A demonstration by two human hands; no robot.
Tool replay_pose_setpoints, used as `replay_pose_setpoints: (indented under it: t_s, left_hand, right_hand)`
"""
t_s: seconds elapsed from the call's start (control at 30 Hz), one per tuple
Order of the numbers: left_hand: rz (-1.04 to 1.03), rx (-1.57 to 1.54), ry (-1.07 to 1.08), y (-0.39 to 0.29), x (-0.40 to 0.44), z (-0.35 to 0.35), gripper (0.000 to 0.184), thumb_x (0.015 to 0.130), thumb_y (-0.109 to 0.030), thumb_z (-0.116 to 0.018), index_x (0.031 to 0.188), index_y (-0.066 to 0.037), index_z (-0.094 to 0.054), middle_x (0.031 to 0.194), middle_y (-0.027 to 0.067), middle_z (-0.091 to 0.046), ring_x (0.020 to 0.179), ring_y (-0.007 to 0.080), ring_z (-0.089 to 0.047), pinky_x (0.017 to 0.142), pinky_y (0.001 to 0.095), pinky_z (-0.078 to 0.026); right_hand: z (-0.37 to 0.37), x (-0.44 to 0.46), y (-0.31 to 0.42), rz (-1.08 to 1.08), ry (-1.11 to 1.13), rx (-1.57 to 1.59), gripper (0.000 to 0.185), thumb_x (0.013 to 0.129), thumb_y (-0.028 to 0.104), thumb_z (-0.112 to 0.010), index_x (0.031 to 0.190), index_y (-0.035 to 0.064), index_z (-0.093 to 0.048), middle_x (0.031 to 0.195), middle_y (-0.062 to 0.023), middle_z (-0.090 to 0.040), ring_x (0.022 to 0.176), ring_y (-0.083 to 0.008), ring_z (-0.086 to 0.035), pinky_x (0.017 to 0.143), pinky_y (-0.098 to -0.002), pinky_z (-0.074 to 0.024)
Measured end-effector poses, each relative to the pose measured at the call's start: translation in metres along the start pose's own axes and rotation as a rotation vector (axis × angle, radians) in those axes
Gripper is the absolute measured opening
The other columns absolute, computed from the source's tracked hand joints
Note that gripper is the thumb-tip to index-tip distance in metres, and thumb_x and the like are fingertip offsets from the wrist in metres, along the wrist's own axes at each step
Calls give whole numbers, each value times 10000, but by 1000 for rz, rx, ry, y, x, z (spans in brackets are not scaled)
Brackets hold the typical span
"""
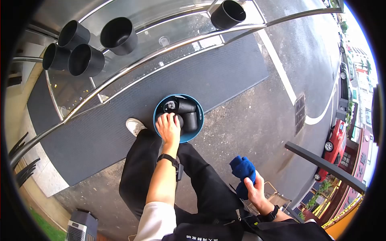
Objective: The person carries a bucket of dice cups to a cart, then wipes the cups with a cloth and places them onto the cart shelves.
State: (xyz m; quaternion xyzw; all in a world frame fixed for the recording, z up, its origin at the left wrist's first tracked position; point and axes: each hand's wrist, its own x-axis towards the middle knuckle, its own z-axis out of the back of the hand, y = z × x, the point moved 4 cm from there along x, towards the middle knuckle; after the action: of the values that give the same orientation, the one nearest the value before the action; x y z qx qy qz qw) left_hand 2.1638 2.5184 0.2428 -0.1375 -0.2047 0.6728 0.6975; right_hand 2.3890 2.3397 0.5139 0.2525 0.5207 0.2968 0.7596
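My left hand (169, 127) reaches down into a blue-rimmed tub (201, 128), its fingers curled over a dark cup that the hand mostly hides. Beside it in the tub lie other black cups (189, 121), some on their sides. Off to the right, my right hand (256, 188) grips a bunched blue cloth (242, 168), which sticks out above and below the fingers. A dark band is around each wrist.
Several black pots (119, 36) stand on a metal-railed glass surface (152, 40) ahead. Below the tub lie a dark mat (225, 68) and pavement. A grey box-like unit (81, 225) is at lower left, a dark beam (321, 162) at right, and a red car (335, 144) beyond.
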Motion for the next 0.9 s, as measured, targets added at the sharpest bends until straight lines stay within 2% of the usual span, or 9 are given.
replay_pose_setpoints:
  t_s: [0.13, 0.23, 0.3, 0.37, 0.47, 0.57, 0.7, 0.73, 0.9]
  left_hand:
    - [273, -91, -44, 20, -9, 6, 99, 898, -201, -638, 947, -115, -637, 969, 80, -613, 956, 306, -569, 836, 454, -442]
    - [871, -599, -74, 53, -30, -1, 153, 929, -138, -558, 935, -17, -652, 950, 127, -669, 924, 296, -621, 866, 390, -467]
    - [1146, -1043, -20, 78, -51, -18, 257, 974, -215, -511, 933, -14, -665, 958, 97, -679, 901, 248, -657, 824, 357, -508]
    - [1450, -1450, -16, 71, -56, -9, 331, 1025, -313, -471, 1059, -35, -647, 1002, 94, -689, 942, 260, -671, 825, 411, -548]
    - [1359, -1771, 195, 21, -15, 58, 442, 1046, -435, -442, 1214, -51, -586, 1123, 108, -681, 1034, 278, -669, 862, 512, -568]
    - [1175, -1962, 306, -9, 24, 86, 593, 992, -606, -438, 1273, -104, -580, 1181, 114, -669, 1040, 308, -663, 920, 601, -524]
    - [720, -2068, 501, -45, 94, 97, 727, 936, -637, -482, 1392, -71, -479, 1351, 134, -577, 1220, 329, -576, 1047, 613, -456]
    - [716, -2043, 466, -50, 113, 90, 776, 909, -627, -507, 1433, -60, -427, 1416, 135, -522, 1271, 322, -538, 1099, 618, -410]
    - [335, -2082, 600, -97, 203, 88, 904, 785, -707, -578, 1438, -97, -442, 1392, 81, -551, 1276, 252, -532, 1124, 606, -380]
  right_hand:
    - [-11, 7, -4, 16, -82, 15, 396, 953, 246, -632, 1230, -37, -607, 1121, -117, -655, 1035, -201, -596, 931, -336, -454]
    - [-19, 11, -8, -2, -57, 30, 369, 955, 230, -633, 1217, -29, -611, 1097, -100, -653, 1008, -185, -587, 917, -332, -457]
    - [-26, 13, -8, -20, -48, 68, 353, 953, 225, -637, 1202, -25, -615, 1069, -87, -652, 976, -166, -579, 896, -325, -462]
    - [-31, 15, -8, -51, -35, 93, 342, 952, 232, -646, 1177, -25, -619, 1030, -73, -651, 946, -147, -569, 871, -315, -466]
    - [-36, 21, -12, -93, -23, 116, 334, 951, 252, -660, 1135, -23, -624, 985, -56, -648, 912, -127, -557, 841, -304, -469]
    - [-41, 19, -18, -117, -33, 135, 327, 954, 279, -663, 1075, -23, -633, 952, -58, -647, 893, -133, -564, 823, -308, -475]
    - [-35, 18, -18, -63, -48, 73, 322, 953, 277, -658, 1063, -25, -644, 941, -86, -650, 891, -155, -585, 832, -323, -482]
    - [-32, 17, -21, -77, -53, 74, 322, 953, 276, -657, 1065, -25, -645, 944, -90, -651, 890, -158, -587, 833, -325, -483]
    - [-17, 17, -33, -122, -132, 152, 320, 948, 273, -660, 1087, -15, -658, 900, -51, -655, 842, -122, -574, 795, -303, -487]
